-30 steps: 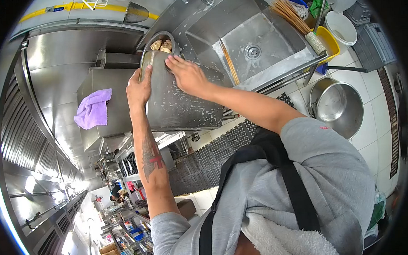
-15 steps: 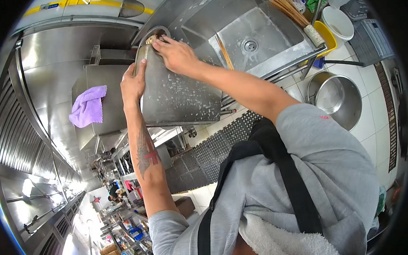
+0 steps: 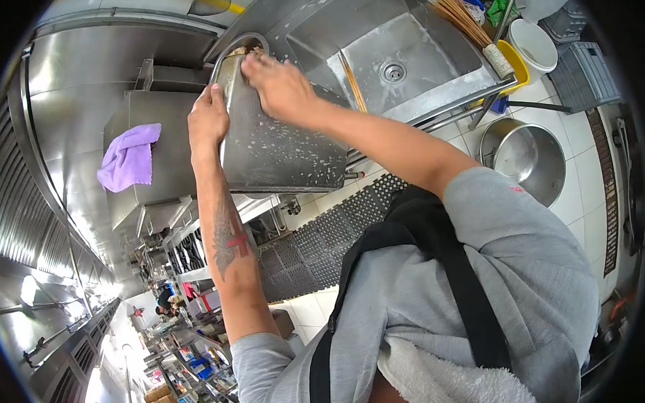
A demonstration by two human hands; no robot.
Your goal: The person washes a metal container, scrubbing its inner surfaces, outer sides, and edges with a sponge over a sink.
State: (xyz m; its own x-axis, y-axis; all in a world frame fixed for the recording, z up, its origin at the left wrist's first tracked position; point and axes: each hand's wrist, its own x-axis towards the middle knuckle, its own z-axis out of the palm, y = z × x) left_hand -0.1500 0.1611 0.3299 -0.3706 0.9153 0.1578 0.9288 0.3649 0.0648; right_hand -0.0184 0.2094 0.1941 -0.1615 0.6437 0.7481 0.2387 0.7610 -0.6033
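A large stainless-steel pan (image 3: 285, 156), speckled with white foam, lies tilted in front of me beside the sink. My left hand (image 3: 208, 120) is wrapped around its left edge, thumb on the near face. At the far end, my right hand (image 3: 279, 89) presses over the pan, its fingers bent and slightly blurred by motion. Something beige shows in part at those fingertips, mostly hidden, so its kind is unclear. A curved metal rim (image 3: 258, 37) shows just beyond the fingers.
Right of the pan is a steel sink (image 3: 424, 49) with wooden sticks (image 3: 352, 81) in it. A bundle of thin sticks (image 3: 462, 15) leans at its corner. A steel pot (image 3: 531, 162) stands on the tiles. A purple cloth (image 3: 130, 157) lies on a steel surface at left.
My right hand has shifted slightly over the far end of the pan, its fingers now more blurred. My left hand keeps its hold on the edge. The whole view has shifted slightly.
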